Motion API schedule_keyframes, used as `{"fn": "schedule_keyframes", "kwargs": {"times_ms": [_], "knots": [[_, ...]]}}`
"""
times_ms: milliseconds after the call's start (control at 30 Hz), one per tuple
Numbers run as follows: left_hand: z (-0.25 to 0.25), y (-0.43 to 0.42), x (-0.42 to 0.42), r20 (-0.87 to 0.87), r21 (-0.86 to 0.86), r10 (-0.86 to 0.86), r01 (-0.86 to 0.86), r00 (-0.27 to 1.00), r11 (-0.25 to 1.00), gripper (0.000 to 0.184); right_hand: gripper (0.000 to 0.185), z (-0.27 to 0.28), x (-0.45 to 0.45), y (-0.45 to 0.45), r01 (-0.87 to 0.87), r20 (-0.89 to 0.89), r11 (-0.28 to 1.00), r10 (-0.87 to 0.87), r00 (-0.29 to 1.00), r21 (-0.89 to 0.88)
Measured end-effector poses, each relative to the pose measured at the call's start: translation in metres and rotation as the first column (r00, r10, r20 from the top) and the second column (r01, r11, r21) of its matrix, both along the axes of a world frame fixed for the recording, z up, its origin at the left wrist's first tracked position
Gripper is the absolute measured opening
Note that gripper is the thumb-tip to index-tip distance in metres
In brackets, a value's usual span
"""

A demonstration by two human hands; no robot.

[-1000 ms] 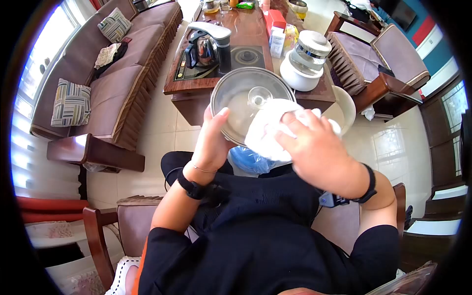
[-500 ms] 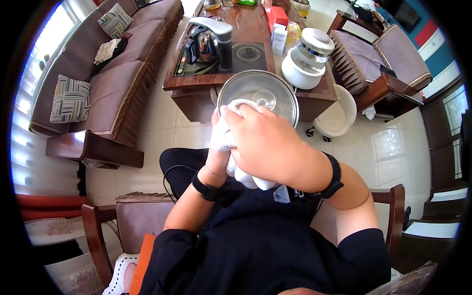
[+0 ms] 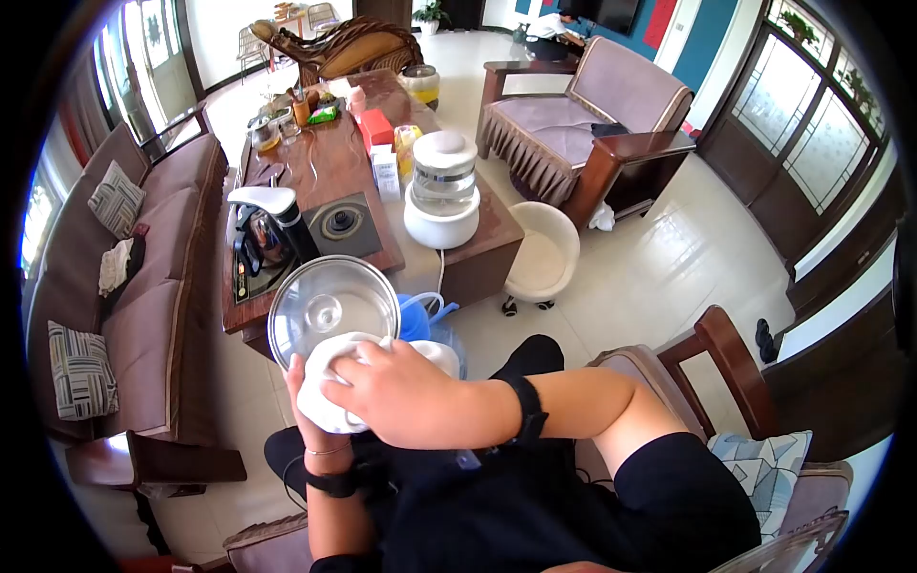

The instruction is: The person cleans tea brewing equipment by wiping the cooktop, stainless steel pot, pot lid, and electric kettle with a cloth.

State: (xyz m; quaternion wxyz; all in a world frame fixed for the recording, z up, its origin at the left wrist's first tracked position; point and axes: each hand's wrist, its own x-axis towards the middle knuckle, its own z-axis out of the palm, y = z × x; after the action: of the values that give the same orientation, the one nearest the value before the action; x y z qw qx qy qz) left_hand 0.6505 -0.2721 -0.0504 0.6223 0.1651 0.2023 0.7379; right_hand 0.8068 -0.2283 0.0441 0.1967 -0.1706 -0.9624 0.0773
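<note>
A round glass pot lid [image 3: 334, 288] with a metal rim is held up in front of me, its knob showing in the middle. My left hand [image 3: 302, 399] grips the lid's lower left edge, its fingers partly behind the white cloth [image 3: 323, 413]. Over the cloth lies my right hand [image 3: 396, 387], fingers bent into it and pressing it at the lid's lower edge. Part of the cloth sticks out beyond my right hand. The cloth hides the lid's lower part.
Beyond the lid is a wooden tea table [image 3: 320, 177] with an electric kettle [image 3: 267, 234], a hot plate [image 3: 342, 222] and a white glass-topped pot [image 3: 442, 205]. A blue object [image 3: 415, 320] stands behind the lid. A wheeled stool [image 3: 544, 253] is at right. A person [image 3: 552, 33] sits far back.
My view has turned to the right and up, so the lid and both hands appear further left and lower. The cloth is more spread out under my right hand.
</note>
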Motion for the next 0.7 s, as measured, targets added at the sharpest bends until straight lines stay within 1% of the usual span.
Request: {"fn": "schedule_keyframes", "kwargs": {"times_ms": [33, 67, 100, 167, 200, 233, 267, 300, 333, 367, 400, 500, 533, 567, 633, 667, 700], "knots": [[0.008, 0.0, 0.001, -0.093, -0.021, 0.046, -0.048, 0.995, 0.999, 0.049, 0.045, -0.005, 0.005, 0.003, -0.023, -0.037, 1.0, 0.023, 0.999, 0.019], [0.01, 0.004, 0.001, -0.127, -0.078, 0.145, -0.156, 0.981, 0.985, 0.05, 0.05, -0.007, 0.012, 0.007, -0.012, -0.07, 0.999, 0.014, 0.997, 0.034], [0.009, 0.006, -0.002, -0.133, -0.05, 0.155, -0.163, 0.979, 0.985, 0.051, 0.05, -0.008, 0.018, 0.012, -0.011, -0.074, 0.999, 0.013, 0.997, 0.037], [0.022, 0.002, -0.004, -0.051, -0.072, 0.089, -0.093, 0.995, 0.993, 0.055, 0.055, -0.008, 0.032, 0.025, 0.08, -0.222, 0.996, -0.07, 0.972, 0.036], [0.022, -0.001, -0.013, -0.087, -0.172, 0.029, -0.044, 0.996, 0.984, 0.061, 0.056, -0.009, 0.04, 0.036, 0.087, -0.319, 0.996, -0.085, 0.944, -0.01], [0.026, -0.003, -0.015, -0.03, -0.199, 0.019, -0.025, 0.999, 0.98, 0.064, 0.057, -0.012, 0.049, 0.047, 0.09, -0.41, 0.995, -0.104, 0.906, -0.053], [0.031, -0.004, -0.015, 0.006, -0.166, -0.01, 0.011, 1.0, 0.986, 0.064, 0.062, -0.016, 0.055, 0.053, 0.079, -0.532, 0.995, -0.098, 0.841, -0.058], [0.036, -0.004, -0.014, 0.041, -0.13, -0.043, 0.048, 0.998, 0.99, 0.064, 0.062, -0.019, 0.056, 0.053, 0.08, -0.536, 0.996, -0.094, 0.839, -0.05], [0.039, -0.003, -0.013, 0.034, -0.124, -0.045, 0.049, 0.998, 0.991, 0.064, 0.064, -0.025, 0.058, 0.047, 0.045, -0.619, 0.974, -0.175, 0.766, -0.22], [0.042, -0.003, -0.013, 0.012, -0.122, -0.054, 0.055, 0.998, 0.991, 0.064, 0.067, -0.032, 0.059, 0.042, -0.014, -0.678, 0.925, -0.269, 0.684, -0.381], [0.045, -0.003, -0.012, -0.011, -0.119, -0.06, 0.058, 0.998, 0.991, 0.064, 0.068, -0.041, 0.053, 0.039, -0.071, -0.713, 0.907, -0.275, 0.645, -0.414], [0.059, -0.003, 0.001, -0.026, -0.108, -0.103, 0.1, 0.994, 0.989, 0.063, 0.069, -0.048, 0.038, 0.034, -0.118, -0.724, 0.884, -0.287, 0.627, -0.453], [0.06, -0.005, 0.001, -0.081, -0.122, -0.096, 0.085, 0.992, 0.989, 0.063, 0.068, -0.047, 0.037, 0.035, -0.14, -0.738, 0.867, -0.31, 0.599, -0.478], [0.06, -0.004, 0.0, -0.088, -0.12, -0.095, 0.084, 0.992, 0.989, 0.063, 0.068, -0.045, 0.037, 0.039, -0.144, -0.743, 0.868, -0.307, 0.594, -0.474], [0.061, -0.008, -0.003, -0.17, -0.129, -0.146, 0.125, 0.975, 0.984, 0.062, 0.069, -0.041, 0.037, 0.05, -0.2, -0.737, 0.839, -0.3, 0.606, -0.506], [0.071, -0.01, 0.004, -0.144, -0.15, -0.101, 0.079, 0.984, 0.986, 0.066, 0.068, -0.037, 0.04, 0.053, -0.194, -0.706, 0.816, -0.321, 0.632, -0.545], [0.068, -0.01, 0.0, -0.156, -0.141, -0.14, 0.119, 0.978, 0.983, 0.065, 0.068, -0.034, 0.043, 0.059, -0.203, -0.685, 0.802, -0.314, 0.657, -0.562]]}}
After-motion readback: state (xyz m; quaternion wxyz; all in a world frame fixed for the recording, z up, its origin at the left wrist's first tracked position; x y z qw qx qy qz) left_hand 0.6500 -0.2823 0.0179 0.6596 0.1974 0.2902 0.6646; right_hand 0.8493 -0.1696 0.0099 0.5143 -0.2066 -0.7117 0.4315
